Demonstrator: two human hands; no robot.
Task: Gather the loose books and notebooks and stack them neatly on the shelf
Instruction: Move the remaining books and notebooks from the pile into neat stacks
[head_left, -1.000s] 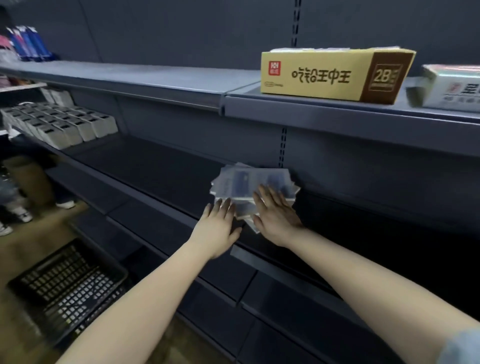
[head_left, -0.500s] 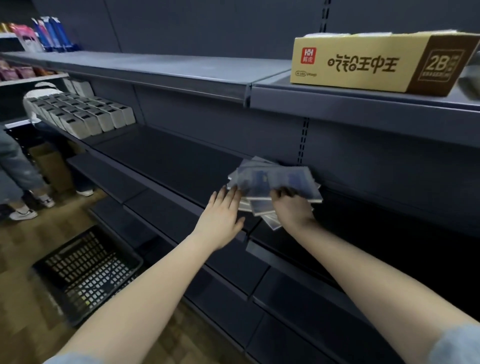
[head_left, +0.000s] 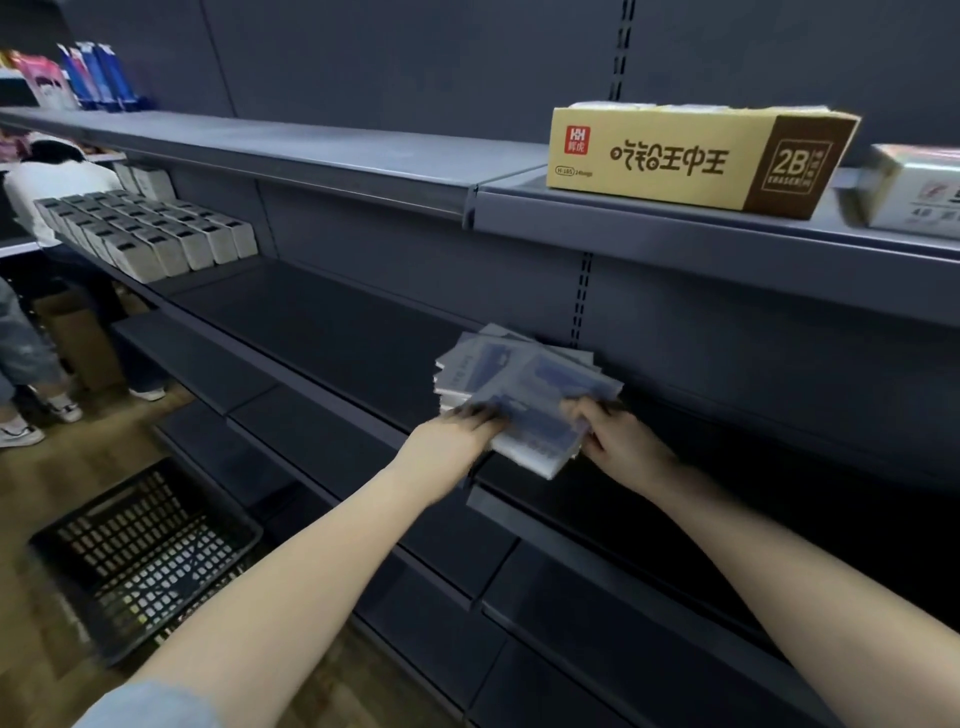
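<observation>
The right hand (head_left: 621, 441) pinches the near right edge of the uneven stack of notebooks (head_left: 524, 374). The left hand (head_left: 452, 441), blurred, touches its near left edge; its grip is unclear. The stack lies on the dark middle shelf (head_left: 337, 338) at frame centre. A yellow box (head_left: 675, 161) sits upper right, a black basket (head_left: 145, 551) lower left.

**A:** What is the left hand (head_left: 452, 441) doing?

**B:** It is closing onto the near left corner of the stack of notebooks (head_left: 524, 379) at the centre of the frame. Half a second ago it was lying flat just short of it. Its fingers are blurring.

**A:** And the right hand (head_left: 623, 441)?

**B:** It is no longer pressing flat on top. It is pinching the near right edge, and the stack is spreading more unevenly.
</observation>
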